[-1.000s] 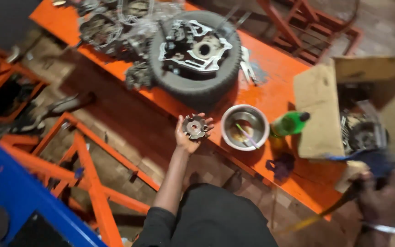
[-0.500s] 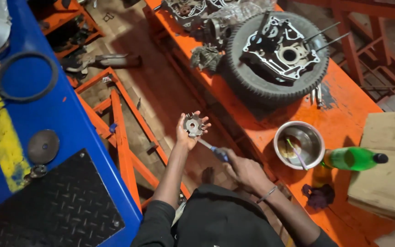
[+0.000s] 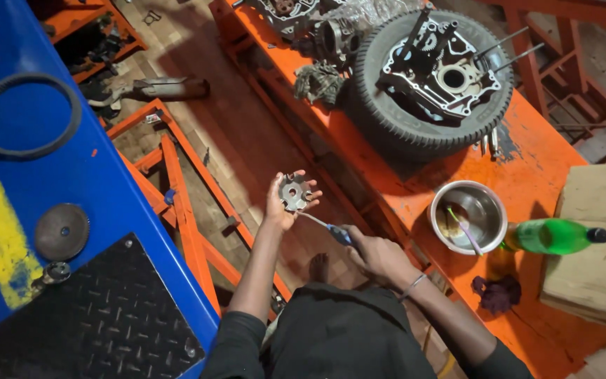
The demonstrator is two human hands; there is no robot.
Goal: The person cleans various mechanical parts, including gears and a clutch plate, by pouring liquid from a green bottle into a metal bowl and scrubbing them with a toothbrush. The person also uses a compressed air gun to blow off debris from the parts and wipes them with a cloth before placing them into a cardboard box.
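Right now my left hand (image 3: 280,205) is curled around a toothed metal disc (image 3: 294,192), held up over the floor beside the orange bench (image 3: 527,161). My right hand (image 3: 376,253) is clenched on a blue-handled screwdriver (image 3: 324,227), its tip touching the disc's lower edge. On the bench, a steel bowl (image 3: 468,215) sits near a green bottle (image 3: 554,236).

Open floor below and left of left hand (image 3: 283,203) fingers. Orange frame (image 3: 177,189) blocks further left; orange bench (image 3: 527,161) edge, steel bowl (image 3: 468,216) block right of fingers.
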